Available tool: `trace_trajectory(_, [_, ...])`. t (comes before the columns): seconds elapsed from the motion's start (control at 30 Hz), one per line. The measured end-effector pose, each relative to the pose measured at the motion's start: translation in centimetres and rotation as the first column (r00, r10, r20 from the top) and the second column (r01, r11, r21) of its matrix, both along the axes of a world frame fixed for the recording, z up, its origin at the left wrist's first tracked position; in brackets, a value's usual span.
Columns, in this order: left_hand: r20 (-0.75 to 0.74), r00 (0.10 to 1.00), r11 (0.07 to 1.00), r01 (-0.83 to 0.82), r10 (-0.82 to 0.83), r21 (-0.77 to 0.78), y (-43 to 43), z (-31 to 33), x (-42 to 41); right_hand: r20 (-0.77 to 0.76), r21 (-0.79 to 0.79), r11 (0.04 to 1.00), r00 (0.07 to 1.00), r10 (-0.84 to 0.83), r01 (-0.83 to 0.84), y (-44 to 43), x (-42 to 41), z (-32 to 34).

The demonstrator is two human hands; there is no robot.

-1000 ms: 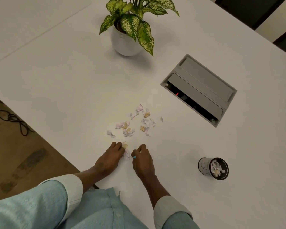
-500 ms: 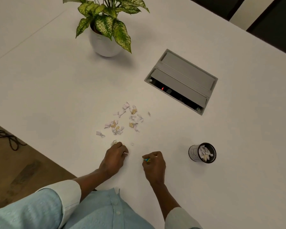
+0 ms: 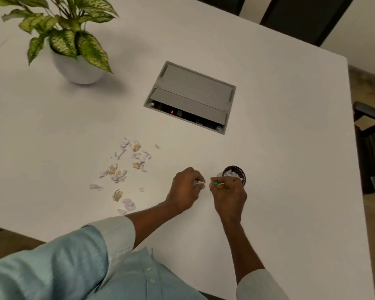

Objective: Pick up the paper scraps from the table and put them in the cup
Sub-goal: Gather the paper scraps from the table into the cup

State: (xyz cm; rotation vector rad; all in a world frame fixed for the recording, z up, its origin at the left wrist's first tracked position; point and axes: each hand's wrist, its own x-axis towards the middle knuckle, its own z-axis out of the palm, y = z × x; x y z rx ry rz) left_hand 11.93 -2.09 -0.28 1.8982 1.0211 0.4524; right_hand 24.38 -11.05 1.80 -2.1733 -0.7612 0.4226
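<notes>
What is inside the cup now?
White paper scraps fill the cup. The right hand covers its near side, so the rest is hidden.

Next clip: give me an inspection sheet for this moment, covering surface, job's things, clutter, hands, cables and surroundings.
Surface: white table, bare apart from the items below.
Job's things: scraps scattered left of the hands; cup upright, holding scraps.
Clutter: potted plant at the far left; grey socket box set into the table, lid raised, red light on.
Hands: left hand closed on white scraps; right hand beside the cup, its grip on small coloured bits.
Cables: nothing seen.
Surroundings: dark chair at the right edge.
</notes>
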Motion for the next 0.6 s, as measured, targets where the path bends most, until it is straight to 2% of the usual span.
trace_trajectory(0.2, [-0.079, 0.988, 0.989, 0.136, -0.132, 0.056, 0.5, 1.5, 7.7, 0.057, -0.13, 0.987, 0.995, -0.085, 0.092, 0.1, 5.7, 1.0])
trace_trajectory(0.43, [-0.258, 0.926, 0.953, 0.299, -0.275, 0.057, 0.8, 0.9, 12.2, 0.038, -0.198, 0.98, 0.999, 0.004, 0.004, 0.0, 8.4, 0.8])
trace_trajectory(0.6, [-0.204, 0.923, 0.935, 0.347, -0.327, 0.07, 0.5, 0.4, 12.5, 0.08, -0.226, 0.974, 0.997, -0.013, 0.03, -0.4, 8.9, 0.5])
